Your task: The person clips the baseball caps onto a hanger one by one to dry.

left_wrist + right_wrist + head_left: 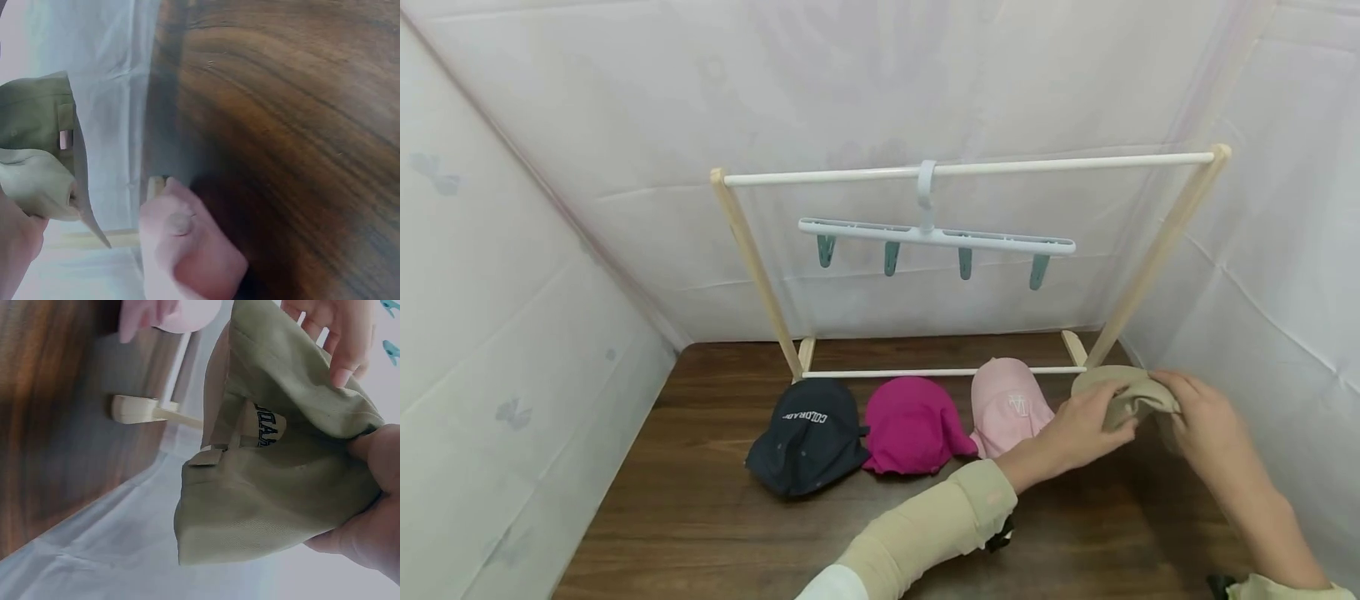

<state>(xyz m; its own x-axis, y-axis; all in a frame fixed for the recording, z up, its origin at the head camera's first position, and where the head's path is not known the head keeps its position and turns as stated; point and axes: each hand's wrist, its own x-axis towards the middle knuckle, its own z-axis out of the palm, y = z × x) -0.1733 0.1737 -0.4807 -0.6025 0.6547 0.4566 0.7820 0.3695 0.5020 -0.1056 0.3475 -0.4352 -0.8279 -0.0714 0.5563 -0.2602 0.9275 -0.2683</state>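
Note:
A khaki baseball cap [1123, 379] is held up between both hands, at the right of the table. My left hand [1086, 425] grips its left side, fingers lying along the folded cloth. On the other side my right hand [1210, 421] pinches the cap, its thumb tucked into a fold of the crown in the right wrist view. That view also shows the adjuster strap opening and dark letters through it on the khaki cap [250, 506]. Just left of my left hand lies a pink cap [1007, 404] with a white logo.
A magenta cap [913, 425] and a dark cap [808, 437] with white lettering lie in the row on the wooden table [700, 500]. Behind stands a rack with a white top bar [1037, 167]. A pale blue hanger [936, 236] with several green clips [891, 258] hangs from it.

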